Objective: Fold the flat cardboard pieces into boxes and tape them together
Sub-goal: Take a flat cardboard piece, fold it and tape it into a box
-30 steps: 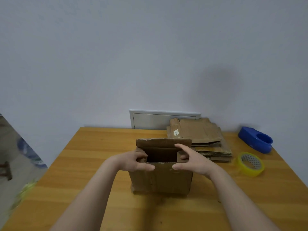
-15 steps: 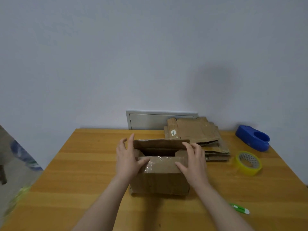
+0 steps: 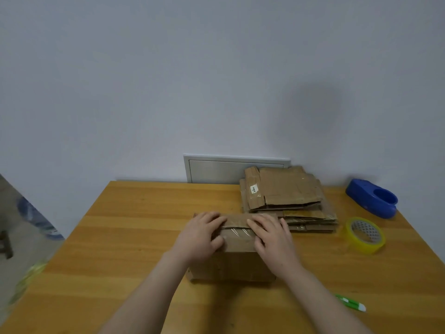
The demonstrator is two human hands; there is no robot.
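- The box [image 3: 231,266] stands on the table [image 3: 144,237], with its long axis running left to right in front of the person.
- The left hand [image 3: 199,237] and the right hand [image 3: 272,237] both lie flat on the box's top flaps [image 3: 237,222]. Their fingers are extended and press down, and neither hand grasps anything.
- The seam [image 3: 237,228] between the flaps runs along the box's long axis and shows between the two hands.
- The yellow tape roll [image 3: 364,235] lies well to the right of the box. That puts it nearer the right hand, so that hand looks best placed to fetch it while the left holds the flaps shut.
- The stack of flat cardboard [image 3: 284,191] sits behind the box to the right, and a blue dispenser [image 3: 372,201] lies farther right.
- A white label [image 3: 253,189] on the stack carries print too small to read.
- A green-and-white pen-like tool [image 3: 351,304] lies on the near right of the box.
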